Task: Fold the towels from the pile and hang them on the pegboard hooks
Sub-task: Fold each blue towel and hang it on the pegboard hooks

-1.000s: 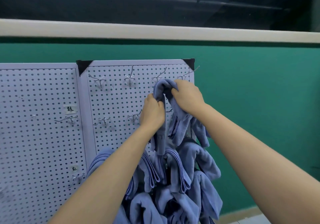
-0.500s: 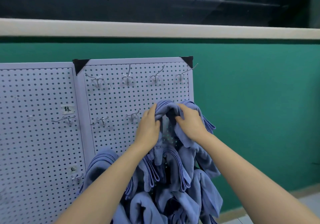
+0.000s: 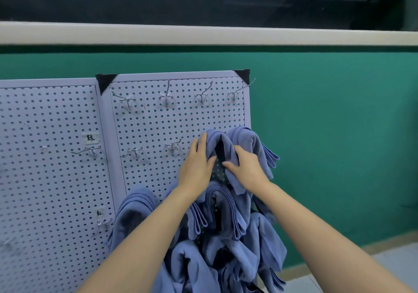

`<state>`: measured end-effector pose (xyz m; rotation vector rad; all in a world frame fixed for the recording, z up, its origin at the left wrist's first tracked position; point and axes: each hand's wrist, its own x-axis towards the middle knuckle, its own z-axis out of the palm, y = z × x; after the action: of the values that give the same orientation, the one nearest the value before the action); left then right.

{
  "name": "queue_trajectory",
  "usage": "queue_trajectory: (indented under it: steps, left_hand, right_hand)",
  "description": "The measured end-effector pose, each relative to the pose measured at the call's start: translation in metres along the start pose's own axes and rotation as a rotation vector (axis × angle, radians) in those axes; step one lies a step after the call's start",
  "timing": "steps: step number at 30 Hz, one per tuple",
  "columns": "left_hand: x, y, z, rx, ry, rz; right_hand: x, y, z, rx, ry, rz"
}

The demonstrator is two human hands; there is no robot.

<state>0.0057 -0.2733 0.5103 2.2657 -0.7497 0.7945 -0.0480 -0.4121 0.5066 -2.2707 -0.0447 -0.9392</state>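
A folded blue towel (image 3: pixel 222 144) is draped over a middle-row hook on the right pegboard (image 3: pixel 158 123). My left hand (image 3: pixel 198 167) lies against the towel's left flap, fingers straight and pointing up, thumb under the fold. My right hand (image 3: pixel 247 169) holds the right flap, with its fingers curled over the cloth. The hook under the towel is hidden. A second folded towel (image 3: pixel 255 143) hangs just to the right, at the board's edge. Several more blue towels (image 3: pixel 224 213) hang in the rows below, partly behind my forearms.
Bare wire hooks (image 3: pixel 167 98) line the top row, and more hooks (image 3: pixel 173 146) stand in the middle row left of my hands. A second pegboard (image 3: pixel 45 168) with small labels adjoins on the left. Behind is a green wall (image 3: pixel 328 134) with a white ledge.
Both hands brought the towel down from the top row of hooks to the middle row. It now hangs draped there, and my left fingers have straightened against it.
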Motion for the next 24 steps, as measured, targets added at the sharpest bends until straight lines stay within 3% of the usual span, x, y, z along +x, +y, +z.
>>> queue_trajectory:
  steps: [9,15,24]
  left_hand:
    - [-0.077,0.006,-0.052,0.014,-0.136,-0.056]
    - [-0.184,-0.024,-0.064,0.005,-0.275,-0.182]
    - [-0.361,-0.113,0.008,-0.081,-0.574,-0.49]
  right_hand:
    - [-0.07,-0.026,-0.02,-0.064,-0.077,0.031]
    - [-0.179,-0.034,0.011,-0.113,-0.422,0.048]
    - [-0.333,0.015,0.117,-0.05,-0.769,0.259]
